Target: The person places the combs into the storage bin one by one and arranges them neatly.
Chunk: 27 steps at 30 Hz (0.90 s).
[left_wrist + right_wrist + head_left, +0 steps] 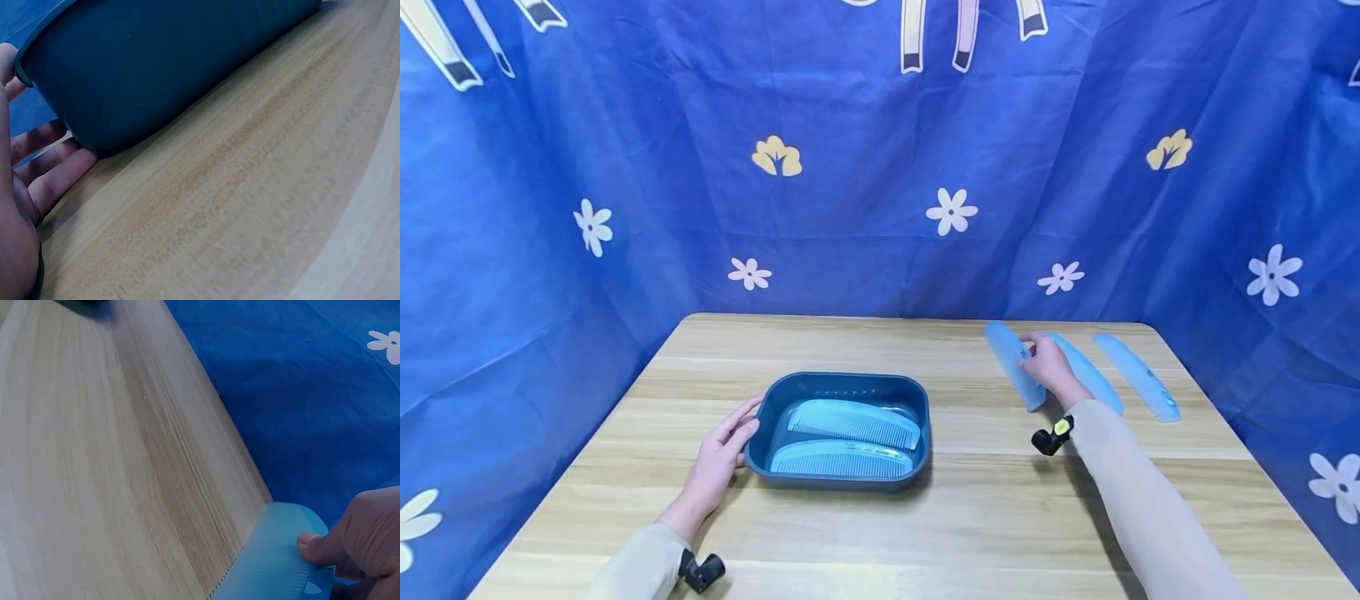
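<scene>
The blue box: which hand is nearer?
Left. The left hand touches the box at its left end; the right hand is well to its right, pinching a comb.

- Head: looks forward and down on the counter (985, 517).
- Left wrist: low, near the tub (156, 69).
- Right wrist: near one comb (269, 556).
- Head sees tub and comb too.

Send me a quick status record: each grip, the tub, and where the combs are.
Left grip: touching the left side of the blue tub
Right grip: pinching a light blue comb
In tub: two combs, a far one and a near one, teeth facing the near side
Loose on table: two combs, one beside the right grip, another farther right
Comb count: five
</scene>
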{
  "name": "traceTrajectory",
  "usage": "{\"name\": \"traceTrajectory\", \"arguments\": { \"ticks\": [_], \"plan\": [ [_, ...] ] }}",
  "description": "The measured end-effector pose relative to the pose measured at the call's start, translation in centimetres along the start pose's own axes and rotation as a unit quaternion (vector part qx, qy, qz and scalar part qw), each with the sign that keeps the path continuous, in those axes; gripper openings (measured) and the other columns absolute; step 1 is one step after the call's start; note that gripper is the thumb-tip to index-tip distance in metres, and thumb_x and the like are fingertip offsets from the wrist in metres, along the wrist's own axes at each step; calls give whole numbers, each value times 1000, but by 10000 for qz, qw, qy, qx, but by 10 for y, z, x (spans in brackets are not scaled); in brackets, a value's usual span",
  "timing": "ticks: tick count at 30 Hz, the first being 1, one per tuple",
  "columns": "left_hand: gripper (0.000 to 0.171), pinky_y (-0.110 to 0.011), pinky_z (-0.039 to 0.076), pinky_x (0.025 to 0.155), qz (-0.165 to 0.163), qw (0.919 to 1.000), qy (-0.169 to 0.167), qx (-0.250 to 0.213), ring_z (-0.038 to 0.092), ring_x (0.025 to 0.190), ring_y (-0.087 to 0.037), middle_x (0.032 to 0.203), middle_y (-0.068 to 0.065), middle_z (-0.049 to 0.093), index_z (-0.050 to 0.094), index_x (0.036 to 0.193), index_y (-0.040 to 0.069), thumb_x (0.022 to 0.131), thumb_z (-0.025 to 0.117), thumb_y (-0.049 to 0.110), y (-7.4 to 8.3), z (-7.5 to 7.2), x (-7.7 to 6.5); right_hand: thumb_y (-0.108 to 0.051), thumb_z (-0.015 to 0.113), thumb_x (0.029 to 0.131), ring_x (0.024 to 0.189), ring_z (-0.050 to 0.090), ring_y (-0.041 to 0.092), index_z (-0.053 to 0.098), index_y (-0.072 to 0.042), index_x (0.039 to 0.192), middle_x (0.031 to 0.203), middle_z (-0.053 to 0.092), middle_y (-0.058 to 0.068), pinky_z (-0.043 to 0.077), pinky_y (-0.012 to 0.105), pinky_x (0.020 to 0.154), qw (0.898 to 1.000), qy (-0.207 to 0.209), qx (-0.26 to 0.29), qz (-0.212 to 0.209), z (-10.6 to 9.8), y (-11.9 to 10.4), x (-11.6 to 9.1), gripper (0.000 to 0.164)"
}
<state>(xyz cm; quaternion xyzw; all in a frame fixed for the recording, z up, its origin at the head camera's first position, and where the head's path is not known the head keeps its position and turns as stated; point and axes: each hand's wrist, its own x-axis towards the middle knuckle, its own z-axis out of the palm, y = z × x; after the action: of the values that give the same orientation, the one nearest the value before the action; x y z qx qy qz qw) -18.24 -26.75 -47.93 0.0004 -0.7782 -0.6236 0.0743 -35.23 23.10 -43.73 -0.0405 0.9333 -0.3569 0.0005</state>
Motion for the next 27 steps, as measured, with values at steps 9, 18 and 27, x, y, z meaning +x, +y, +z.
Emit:
{"name": "traceTrajectory", "arguments": {
  "ticks": [9,18,27],
  "plan": [
    [48,-30,55,66,46,10000,3,-15,60,90,-13,121,-12,49,43,140,20,96,50,37,1,0,0,0,59,87,94,51,33,48,3,131,109,52,24,47,42,74,9998,169,52,-96,-2,-8,-4,45],
    [49,-30,55,68,3,10000,-33,34,59,92,-12,124,-16,47,42,141,21,96,49,38,1,0,2,1,61,85,91,49,32,51,2,128,104,53,22,45,42,73,9985,410,159,-321,2,-17,-9,44],
    [47,-30,55,67,20,10000,-56,4,59,92,-12,122,-15,48,42,141,20,97,48,36,1,0,1,2,62,84,87,52,32,52,2,127,102,55,22,47,41,71,9975,475,243,-458,7,-24,-13,45]
  ]
}}
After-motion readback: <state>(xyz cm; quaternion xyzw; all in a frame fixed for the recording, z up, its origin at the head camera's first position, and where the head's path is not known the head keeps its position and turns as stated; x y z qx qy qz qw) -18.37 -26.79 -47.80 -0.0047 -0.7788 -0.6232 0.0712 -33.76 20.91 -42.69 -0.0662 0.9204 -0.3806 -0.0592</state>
